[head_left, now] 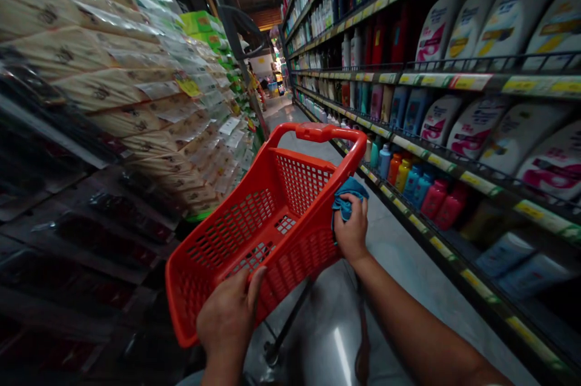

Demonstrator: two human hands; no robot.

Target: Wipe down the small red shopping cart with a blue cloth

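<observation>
A red plastic shopping cart [299,192] with a perforated basket stands tilted across the middle of the view, its handle at the far end. My left hand [229,316] is closed over the near rim of the basket, thumb on top; its other fingers are partly hidden. Bunched in my right hand [351,228] is a blue cloth [351,192], pressed against the cart's right side just below the handle. No items show inside the basket.
Along the right run shelves [454,80] of shampoo and other bottles. Tall stacks of plastic-wrapped packages [122,89] line the left, close to the cart. A grey tiled floor [394,253] leads down the aisle. A dark metal post [240,41] rises beyond the cart.
</observation>
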